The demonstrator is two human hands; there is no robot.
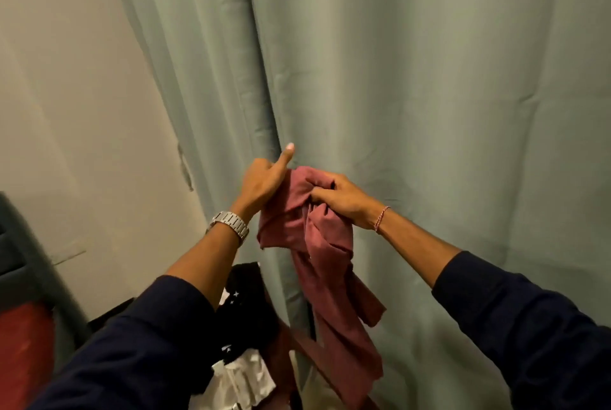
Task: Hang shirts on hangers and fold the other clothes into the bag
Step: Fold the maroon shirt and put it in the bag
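Dark navy sleeves [139, 353] fill the lower corners, both arms reaching up and forward toward a grey-green curtain [396, 62]. Left hand [261, 183], steel watch [231, 224] at the wrist, grips the upper left of a bunched maroon garment [307, 228], thumb sticking up free of the cloth. Right hand [347, 199], thin cord bracelet [382, 218] on the wrist, has its fingers curled into the twisted folds at the top right. Garment held in mid-air between the two hands, just in front of the curtain; its loose end hangs down in a long tail. Below it, a heap of other clothes [244, 343], black and white pieces, on what seems a chair or stool; too dim to tell which. No hanger or bag in view. Cloth reads as thin, soft and light, no stiffness, knotted on itself, likely to slide and sag if pinched at one point. Best hold, by my judgement: find the shoulder seams or collar, one in each hand, and shake it open before deciding hanger or fold.
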